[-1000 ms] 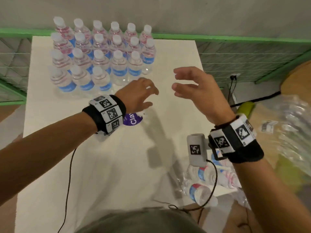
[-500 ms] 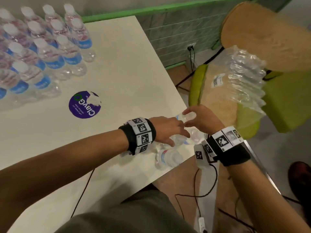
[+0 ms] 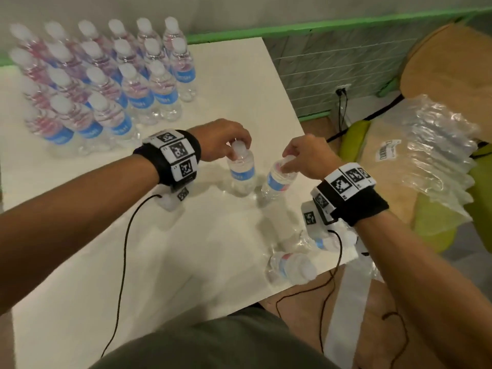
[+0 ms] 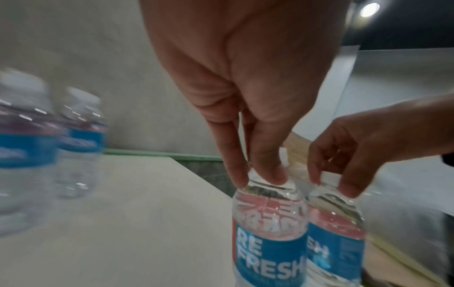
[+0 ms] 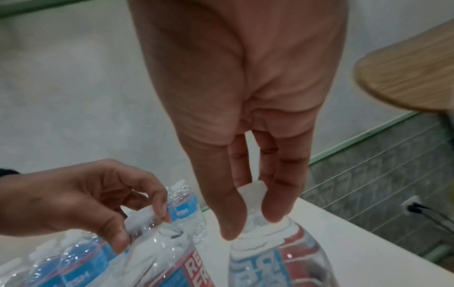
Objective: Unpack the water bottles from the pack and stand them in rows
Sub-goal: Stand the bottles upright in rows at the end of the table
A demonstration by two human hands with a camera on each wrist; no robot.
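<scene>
Left hand (image 3: pixel 222 139) pinching cap of upright clear blue-labelled plastic bottle (image 3: pixel 241 173) | right hand (image 3: pixel 308 155) pinching cap of tilted matching bottle (image 3: pixel 277 182), both mid white table (image 3: pixel 213 251), near standing rows (image 3: pixel 106 83) | risk: cap-only grips slipping, tilted bottle toppling its neighbour.

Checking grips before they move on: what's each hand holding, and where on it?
Left hand pinches one water bottle by its cap; right hand pinches a second bottle by its cap.
</scene>
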